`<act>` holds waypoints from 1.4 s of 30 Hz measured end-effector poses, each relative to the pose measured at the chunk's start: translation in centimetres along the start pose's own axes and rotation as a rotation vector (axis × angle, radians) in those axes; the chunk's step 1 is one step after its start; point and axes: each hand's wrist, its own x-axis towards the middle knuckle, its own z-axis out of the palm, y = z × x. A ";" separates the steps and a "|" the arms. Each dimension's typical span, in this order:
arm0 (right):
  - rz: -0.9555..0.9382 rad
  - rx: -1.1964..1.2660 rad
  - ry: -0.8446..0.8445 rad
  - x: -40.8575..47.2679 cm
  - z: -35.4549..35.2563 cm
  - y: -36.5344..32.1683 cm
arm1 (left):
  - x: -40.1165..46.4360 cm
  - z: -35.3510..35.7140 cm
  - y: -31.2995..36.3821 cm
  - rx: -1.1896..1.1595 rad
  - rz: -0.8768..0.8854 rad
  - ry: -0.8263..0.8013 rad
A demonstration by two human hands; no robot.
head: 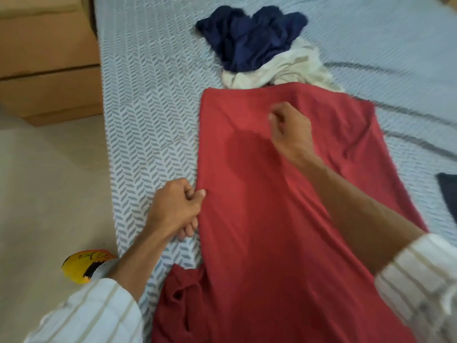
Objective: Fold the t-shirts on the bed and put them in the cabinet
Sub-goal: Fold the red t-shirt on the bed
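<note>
Here the left hand (176, 206) is pinching the left edge of the red t-shirt (279, 219) lying lengthwise on the bed (148, 107), while the right hand (290, 131) is hovering curled over its upper part, apparently gripping nothing.

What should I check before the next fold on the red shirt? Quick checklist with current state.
1. Left hand grips the red t-shirt at its left edge: ok.
2. Right hand has hold of the cloth: cannot tell; its fingers are curled above the shirt's upper middle, and motion blur hides any pinch.
3. Shirt lies flat: not ok; creases run along it and the near left part is bunched.
4. Far end has room: not ok; the white garment touches the shirt's top edge, with the navy garment piled beside it.
5. Left side has room: ok; bare patterned bedsheet there.
</note>
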 end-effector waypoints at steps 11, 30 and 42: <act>0.469 -0.241 -0.116 -7.1 -18.6 22.3 | 0.5 10.2 11.9 0.608 0.422 0.300; 0.304 -0.080 0.033 -6.9 -18.1 27.4 | 16.7 33.0 37.7 0.836 0.405 -0.077; 0.211 -0.105 0.006 -7.2 -18.3 27.3 | 17.9 33.8 38.1 0.124 0.258 -0.016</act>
